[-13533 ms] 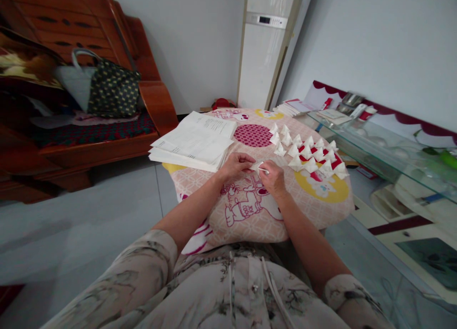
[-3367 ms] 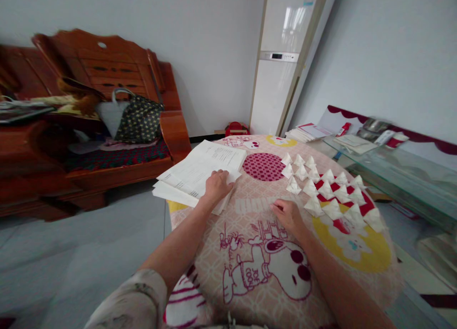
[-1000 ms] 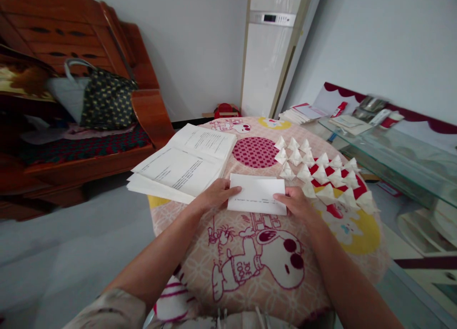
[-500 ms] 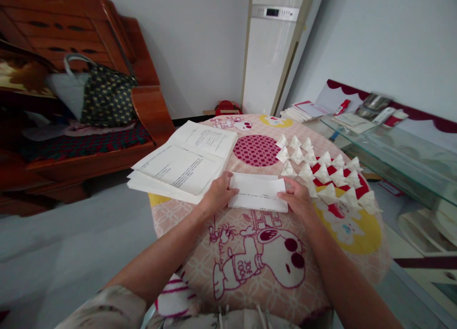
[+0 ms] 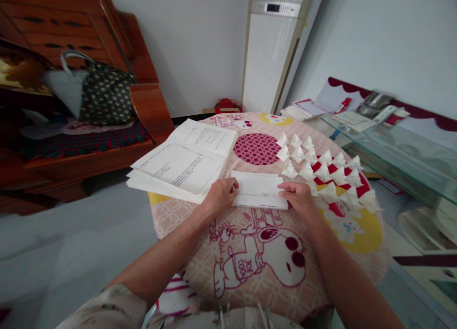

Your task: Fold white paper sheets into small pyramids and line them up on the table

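Note:
A white sheet of paper (image 5: pixel 257 188), folded into a wide strip with lines of print, lies in front of me on the patterned tablecloth (image 5: pixel 200 276). At its left edge, my left hand (image 5: pixel 223 195) is closed with the fingertips gripping the paper. My right hand (image 5: pixel 300 195) pinches the right edge, its thumb and fingers near the corner. Just left of the sheet is a stack of printed papers (image 5: pixel 185 162), spread open like a book. Several folded paper pieces (image 5: pixel 323 172) with pointed tips stand in rows beyond my right hand.
A glass-topped cabinet (image 5: pixel 392 148) stands at the right, with a metal bowl (image 5: pixel 374 100) and a red-capped item (image 5: pixel 343 105) on it. More papers (image 5: pixel 307 109) lie at the table's far right edge. A wooden bench (image 5: pixel 150 110) with bags (image 5: pixel 107 93) is at the left.
My left hand has shifted slightly down along the sheet's left edge, its fingers more curled. The right hand's fingers have moved a little lower at the right edge. The folded sheet stays nearly in place.

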`<state>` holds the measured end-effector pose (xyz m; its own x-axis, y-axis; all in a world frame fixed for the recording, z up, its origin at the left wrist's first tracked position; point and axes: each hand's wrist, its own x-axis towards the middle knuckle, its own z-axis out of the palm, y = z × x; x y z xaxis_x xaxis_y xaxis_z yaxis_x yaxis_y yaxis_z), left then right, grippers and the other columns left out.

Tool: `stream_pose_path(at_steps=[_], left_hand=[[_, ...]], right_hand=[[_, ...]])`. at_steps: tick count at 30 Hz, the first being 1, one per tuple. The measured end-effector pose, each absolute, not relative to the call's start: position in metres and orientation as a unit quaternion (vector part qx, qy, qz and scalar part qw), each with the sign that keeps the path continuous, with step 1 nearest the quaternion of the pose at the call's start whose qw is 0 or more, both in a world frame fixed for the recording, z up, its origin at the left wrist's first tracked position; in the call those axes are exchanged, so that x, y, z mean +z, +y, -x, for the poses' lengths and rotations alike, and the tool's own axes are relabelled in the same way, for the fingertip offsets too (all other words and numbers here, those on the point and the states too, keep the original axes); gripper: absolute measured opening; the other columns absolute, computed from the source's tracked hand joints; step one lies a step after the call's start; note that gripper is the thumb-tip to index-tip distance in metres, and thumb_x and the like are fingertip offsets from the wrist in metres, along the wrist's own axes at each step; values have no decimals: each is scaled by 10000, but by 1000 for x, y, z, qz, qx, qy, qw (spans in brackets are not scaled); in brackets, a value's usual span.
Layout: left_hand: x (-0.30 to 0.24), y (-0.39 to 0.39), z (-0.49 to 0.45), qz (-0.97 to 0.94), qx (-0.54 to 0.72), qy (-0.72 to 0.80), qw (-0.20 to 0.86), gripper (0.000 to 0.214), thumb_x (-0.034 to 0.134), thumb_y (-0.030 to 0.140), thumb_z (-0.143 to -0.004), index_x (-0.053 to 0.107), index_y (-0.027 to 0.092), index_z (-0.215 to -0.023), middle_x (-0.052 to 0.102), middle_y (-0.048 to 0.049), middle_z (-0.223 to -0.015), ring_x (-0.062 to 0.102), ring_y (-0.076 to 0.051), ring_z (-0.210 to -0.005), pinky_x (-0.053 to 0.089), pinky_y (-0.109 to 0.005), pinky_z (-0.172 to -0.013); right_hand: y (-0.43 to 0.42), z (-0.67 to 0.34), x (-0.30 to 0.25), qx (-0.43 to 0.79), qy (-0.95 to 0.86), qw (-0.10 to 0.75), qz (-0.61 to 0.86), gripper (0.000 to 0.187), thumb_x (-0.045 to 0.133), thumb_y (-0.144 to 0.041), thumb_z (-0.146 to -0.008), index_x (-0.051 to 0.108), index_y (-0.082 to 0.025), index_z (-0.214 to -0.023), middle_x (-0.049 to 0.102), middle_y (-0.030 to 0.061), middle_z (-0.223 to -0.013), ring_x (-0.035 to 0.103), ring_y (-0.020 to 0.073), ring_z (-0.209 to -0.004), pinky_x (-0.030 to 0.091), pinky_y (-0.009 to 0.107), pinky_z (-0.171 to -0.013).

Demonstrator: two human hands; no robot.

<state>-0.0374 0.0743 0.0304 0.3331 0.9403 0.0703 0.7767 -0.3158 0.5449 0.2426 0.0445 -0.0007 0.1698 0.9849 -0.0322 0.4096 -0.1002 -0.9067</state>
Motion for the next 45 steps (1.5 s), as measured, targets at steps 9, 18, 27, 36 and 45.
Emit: stream_pose_path(at_steps=[9, 18, 27, 36, 45], left_hand=[[28, 73, 42, -792, 178, 555, 181, 315, 601, 116, -812, 759, 181, -1077, 737, -73, -902, 661, -200, -817, 487, -293, -799], [30, 77, 43, -784, 159, 570, 188, 390, 586, 132, -843, 730, 143, -1205, 742, -73, -886, 679, -196, -809, 516, -292, -859], [30, 78, 43, -782, 154, 573, 190, 388, 599, 138, -863, 717, 145, -1232, 743, -60, -871, 685, -185, -820, 519, -288, -886], [28, 79, 43, -782, 169, 569, 189, 386, 597, 140, -852, 720, 148, -1218, 745, -54, -847, 685, -182, -800, 527, -288, -867], [32, 78, 42, -779, 164, 573, 195, 398, 597, 142, -857, 712, 127, -1237, 744, -67, -856, 690, -194, -817, 522, -290, -876]], right_hand=[[57, -233, -11, 252, -562, 434, 657, 347, 705, -312, -651, 797, -138, -936, 765, 94, -805, 688, 241, -719, 537, 343, -658], [55, -231, -2, 244, -556, 415, 678, 254, 659, -325, -712, 805, -164, -845, 777, 74, -781, 697, 249, -711, 580, 365, -688], [55, -226, 1, 232, -544, 398, 701, 261, 648, -277, -721, 813, -142, -873, 786, 81, -828, 723, 249, -786, 589, 339, -758], [56, -224, 3, 220, -540, 391, 712, 263, 635, -258, -717, 811, -136, -870, 791, 84, -836, 728, 246, -790, 579, 335, -781], [55, -226, 2, 218, -540, 374, 722, 295, 623, -268, -729, 811, -133, -910, 787, 98, -851, 734, 259, -822, 586, 347, -797]])
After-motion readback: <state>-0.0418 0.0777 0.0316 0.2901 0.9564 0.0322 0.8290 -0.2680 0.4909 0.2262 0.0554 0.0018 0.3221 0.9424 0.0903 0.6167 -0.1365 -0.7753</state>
